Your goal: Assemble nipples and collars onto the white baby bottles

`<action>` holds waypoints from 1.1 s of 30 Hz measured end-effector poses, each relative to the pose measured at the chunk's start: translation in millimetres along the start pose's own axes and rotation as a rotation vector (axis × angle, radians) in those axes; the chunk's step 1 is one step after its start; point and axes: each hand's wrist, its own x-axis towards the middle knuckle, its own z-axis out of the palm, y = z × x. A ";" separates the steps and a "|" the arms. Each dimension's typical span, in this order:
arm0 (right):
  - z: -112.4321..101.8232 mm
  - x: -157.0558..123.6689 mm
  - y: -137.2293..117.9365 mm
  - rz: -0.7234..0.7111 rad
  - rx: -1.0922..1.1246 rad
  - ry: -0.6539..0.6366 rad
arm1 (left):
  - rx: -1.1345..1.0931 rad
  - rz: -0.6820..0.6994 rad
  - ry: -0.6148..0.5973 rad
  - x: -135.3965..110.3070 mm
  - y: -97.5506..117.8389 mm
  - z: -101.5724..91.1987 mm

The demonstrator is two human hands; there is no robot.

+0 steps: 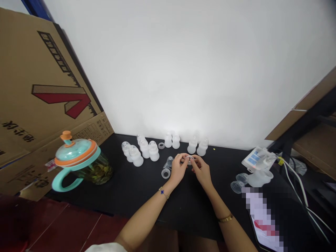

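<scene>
My left hand (180, 164) and my right hand (200, 168) meet over the middle of the black table. Between their fingertips they pinch a small translucent ring-shaped bottle part (190, 158); fingers cover much of it, so its exact kind is unclear. Just left of my left hand lie a white bottle collar ring (166, 173) and clear domed caps (170, 161). Another collar ring (161, 145) rests farther back. Several white baby bottles with clear caps (153, 152) stand upright at the left, a pair (168, 140) behind my hands and another pair (202, 147) to the right.
A teal and orange lidded jug (98, 168) with leaves inside stands left, before a large cardboard box (21, 63). On the right are a white device (256, 159) with cables (296, 182), clear funnel-shaped parts (237, 186) and a phone (262, 224). A white wall backs the table (126, 196).
</scene>
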 end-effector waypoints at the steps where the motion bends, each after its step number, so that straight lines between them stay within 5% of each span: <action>1: -0.3 -0.2 -0.4 -0.009 -0.020 0.009 | 0.005 0.006 -0.006 -0.2 0.1 0.1; 33: 0.2 -0.4 -0.1 -0.052 -0.107 0.011 | -0.020 -0.010 0.024 -0.5 -4.1 1.0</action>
